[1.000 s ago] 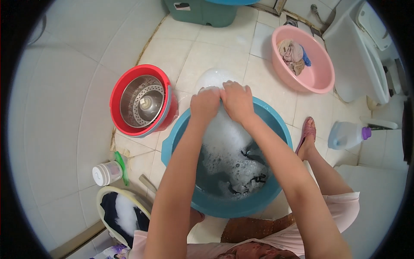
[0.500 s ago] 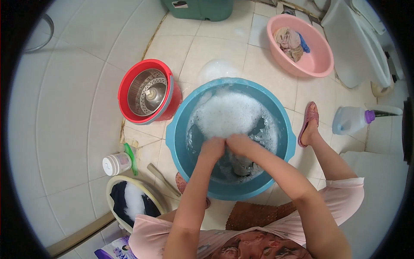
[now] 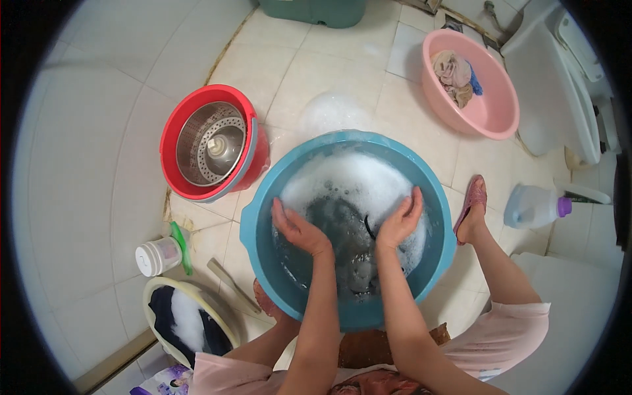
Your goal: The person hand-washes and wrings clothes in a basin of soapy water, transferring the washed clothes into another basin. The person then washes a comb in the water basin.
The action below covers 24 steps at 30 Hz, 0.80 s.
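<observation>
A blue basin (image 3: 421, 289) of sudsy water stands on the floor between my feet. White foam (image 3: 349, 174) floats over its far half. Dark cloth (image 3: 336, 224) lies under the water in the middle, its shape hard to make out, with a thin black loop (image 3: 368, 227) showing at its right. At the basin's left side my left hand (image 3: 299, 230) is cupped with fingers apart, holding nothing visible. My right hand (image 3: 400, 220) mirrors it on the right by the foam, fingers spread and bent. Both hands sit apart, with the cloth between them.
A red bucket (image 3: 260, 155) with a metal spinner basket stands far left. The pink basin (image 3: 497, 112) at far right holds clothes (image 3: 455, 76). A cream basin (image 3: 155, 289) with dark clothes and foam, a white tub (image 3: 155, 257) and a purple-capped jug (image 3: 530, 207) stand nearby.
My hands were together at the middle of the basin and have moved apart to its left and right sides, fingers opening. The foam has shifted and more dark cloth shows.
</observation>
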### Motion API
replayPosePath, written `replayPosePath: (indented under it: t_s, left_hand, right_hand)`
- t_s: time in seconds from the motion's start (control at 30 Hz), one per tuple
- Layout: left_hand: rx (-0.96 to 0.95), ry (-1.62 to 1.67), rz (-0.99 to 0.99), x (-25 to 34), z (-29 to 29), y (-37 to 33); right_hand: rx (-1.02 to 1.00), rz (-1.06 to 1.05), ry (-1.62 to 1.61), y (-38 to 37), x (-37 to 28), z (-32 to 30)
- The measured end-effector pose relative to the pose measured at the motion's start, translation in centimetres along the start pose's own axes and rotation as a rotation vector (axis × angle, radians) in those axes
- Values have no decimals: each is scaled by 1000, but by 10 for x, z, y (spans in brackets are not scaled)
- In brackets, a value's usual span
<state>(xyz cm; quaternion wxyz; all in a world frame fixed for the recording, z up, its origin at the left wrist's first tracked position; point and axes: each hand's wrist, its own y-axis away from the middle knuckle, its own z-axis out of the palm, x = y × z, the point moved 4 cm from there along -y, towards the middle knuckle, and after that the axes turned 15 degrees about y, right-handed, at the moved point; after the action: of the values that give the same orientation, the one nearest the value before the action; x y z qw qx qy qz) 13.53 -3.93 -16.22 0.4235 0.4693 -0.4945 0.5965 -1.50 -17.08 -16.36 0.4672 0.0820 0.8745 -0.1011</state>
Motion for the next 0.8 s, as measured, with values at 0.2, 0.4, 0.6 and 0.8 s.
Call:
replayPosePath:
  t_s: [0.2, 0.4, 0.6, 0.8]
  left_hand:
    - [-116, 423, -406, -31, 58, 0]
    - [-192, 825, -1079, -25, 99, 8]
    - [-613, 601, -386, 64, 142, -45]
    - [-1182, -671, 254, -2, 233, -121]
  right_hand:
    - [-67, -14, -158, -2, -35, 56]
    - [-690, 721, -937, 8, -56, 95]
    - [-857, 709, -1062, -30, -155, 85]
    - [-1082, -784, 576, -101, -151, 184]
